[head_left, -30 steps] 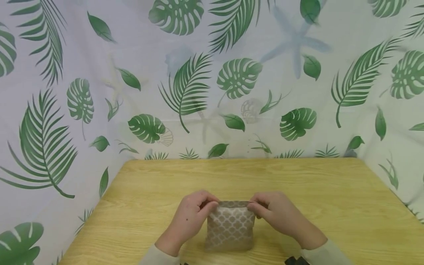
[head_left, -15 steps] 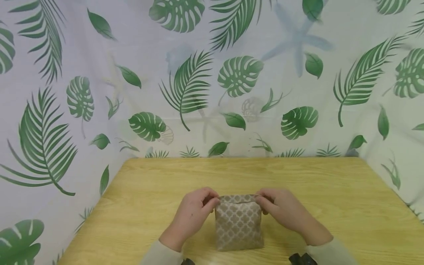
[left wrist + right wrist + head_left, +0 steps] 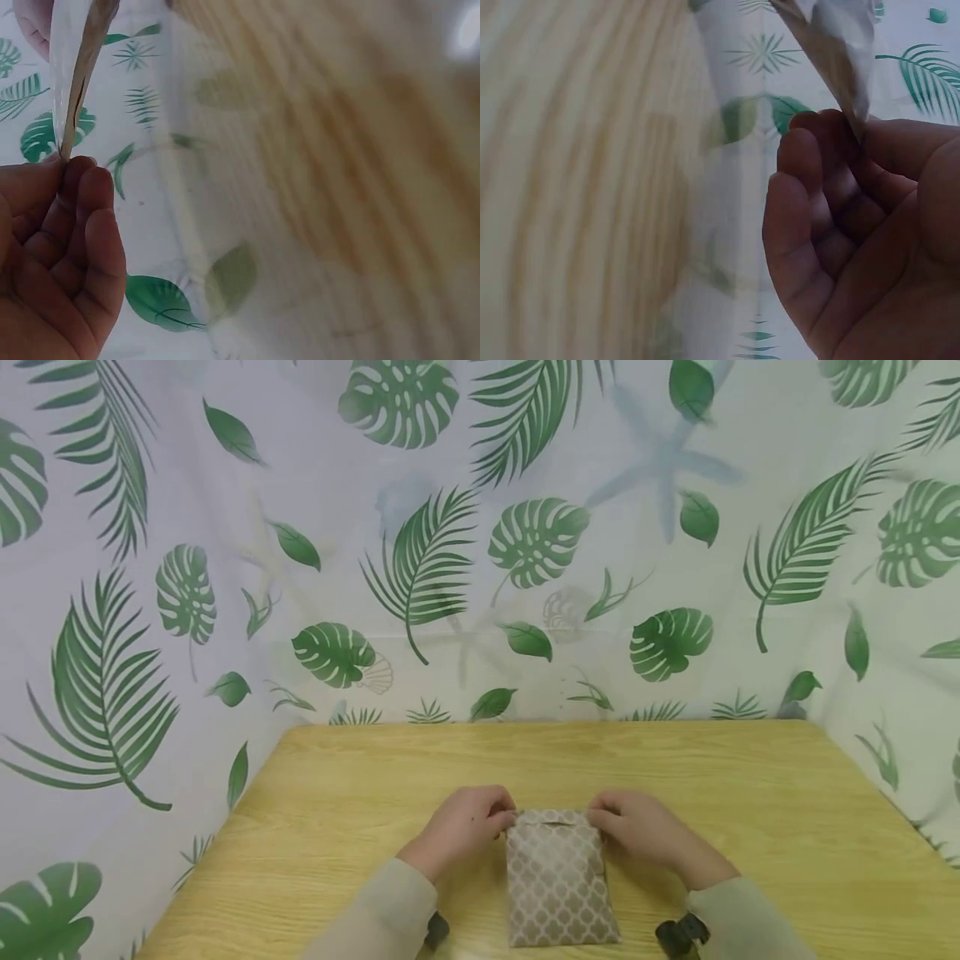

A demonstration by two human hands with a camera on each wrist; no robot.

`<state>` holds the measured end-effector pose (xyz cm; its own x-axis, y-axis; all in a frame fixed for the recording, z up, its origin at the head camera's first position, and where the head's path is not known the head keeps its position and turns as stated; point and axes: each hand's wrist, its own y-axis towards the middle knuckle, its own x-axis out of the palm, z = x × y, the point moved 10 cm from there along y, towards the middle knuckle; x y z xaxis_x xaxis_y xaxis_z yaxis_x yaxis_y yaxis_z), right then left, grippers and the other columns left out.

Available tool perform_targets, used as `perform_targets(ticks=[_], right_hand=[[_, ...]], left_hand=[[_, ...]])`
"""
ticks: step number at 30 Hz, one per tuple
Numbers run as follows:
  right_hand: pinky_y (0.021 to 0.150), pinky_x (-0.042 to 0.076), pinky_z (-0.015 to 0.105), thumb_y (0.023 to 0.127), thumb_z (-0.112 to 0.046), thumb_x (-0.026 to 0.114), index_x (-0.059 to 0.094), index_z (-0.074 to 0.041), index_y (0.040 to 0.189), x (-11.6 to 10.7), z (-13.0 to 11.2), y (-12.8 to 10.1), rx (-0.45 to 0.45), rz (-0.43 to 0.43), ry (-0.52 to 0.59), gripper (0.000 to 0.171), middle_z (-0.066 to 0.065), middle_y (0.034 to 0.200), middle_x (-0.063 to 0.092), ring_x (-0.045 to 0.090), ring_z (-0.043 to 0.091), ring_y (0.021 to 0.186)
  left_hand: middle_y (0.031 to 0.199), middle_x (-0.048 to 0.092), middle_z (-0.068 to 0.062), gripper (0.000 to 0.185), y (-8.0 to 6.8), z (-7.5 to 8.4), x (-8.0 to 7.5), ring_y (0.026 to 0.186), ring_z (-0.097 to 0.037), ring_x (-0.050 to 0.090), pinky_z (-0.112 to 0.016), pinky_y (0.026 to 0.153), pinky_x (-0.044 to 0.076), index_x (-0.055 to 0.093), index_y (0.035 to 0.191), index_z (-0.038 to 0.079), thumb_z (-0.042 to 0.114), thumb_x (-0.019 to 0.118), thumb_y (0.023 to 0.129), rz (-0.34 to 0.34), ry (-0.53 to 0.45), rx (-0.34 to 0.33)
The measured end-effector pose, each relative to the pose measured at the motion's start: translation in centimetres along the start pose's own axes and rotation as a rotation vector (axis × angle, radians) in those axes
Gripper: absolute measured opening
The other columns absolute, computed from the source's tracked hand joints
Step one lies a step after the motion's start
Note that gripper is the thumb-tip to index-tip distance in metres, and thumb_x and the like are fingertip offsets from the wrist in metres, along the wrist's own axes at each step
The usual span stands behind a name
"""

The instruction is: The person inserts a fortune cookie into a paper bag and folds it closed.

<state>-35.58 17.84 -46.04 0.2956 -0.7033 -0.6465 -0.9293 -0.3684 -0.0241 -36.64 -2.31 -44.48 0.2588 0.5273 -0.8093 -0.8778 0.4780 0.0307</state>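
A beige pouch (image 3: 561, 885) with a pale lattice pattern hangs over the table, its top edge folded over in a narrow band. My left hand (image 3: 465, 827) pinches its upper left corner between thumb and fingers, and my right hand (image 3: 637, 827) pinches the upper right corner. Seen edge-on in the left wrist view, the pouch (image 3: 84, 75) is a thin strip above my left hand (image 3: 67, 255). A pointed, creased corner of the pouch (image 3: 840, 56) runs down into my right hand (image 3: 870, 225) in the right wrist view. Whatever is inside is hidden.
The wood-grain table (image 3: 337, 793) spreads out beneath both hands. White cloth printed with green leaves (image 3: 427, 585) hangs behind it and at both sides. Dark wrist devices (image 3: 681, 935) show below the sleeves.
The pouch has shifted to the right, and more of its patterned face shows to the head camera. My left hand has moved right with it. Both hands keep their pinch on the top corners.
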Motion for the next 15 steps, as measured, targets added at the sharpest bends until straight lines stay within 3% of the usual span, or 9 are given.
perform_targets(ticks=[7, 15], right_hand=[[0.057, 0.047, 0.033, 0.105, -0.021, 0.054, 0.067, -0.015, 0.093, 2.3, 1.4, 1.0, 0.009, -0.127, -0.044, 0.019, 0.003, 0.074, 0.061, 0.055, 0.017, 0.063], [0.054, 0.047, 0.035, 0.105, -0.022, 0.055, 0.069, -0.012, 0.101, 2.6, 2.0, 1.2, 0.05, -0.137, -0.001, 0.018, 0.005, 0.075, 0.061, 0.055, 0.019, 0.062]], left_hand=[[0.082, 0.062, 0.013, 0.01, 1.4, -1.7, 1.6, 0.077, -0.008, 0.056, -0.032, 0.073, 0.05, 0.07, 0.092, 0.023, 0.027, 0.065, 0.1, -0.065, 0.089, -0.062], [0.084, 0.062, 0.011, 0.01, 1.4, -2.5, 2.0, 0.077, -0.01, 0.056, -0.034, 0.073, 0.05, 0.07, 0.092, 0.021, 0.029, 0.067, 0.098, -0.067, 0.109, -0.101]])
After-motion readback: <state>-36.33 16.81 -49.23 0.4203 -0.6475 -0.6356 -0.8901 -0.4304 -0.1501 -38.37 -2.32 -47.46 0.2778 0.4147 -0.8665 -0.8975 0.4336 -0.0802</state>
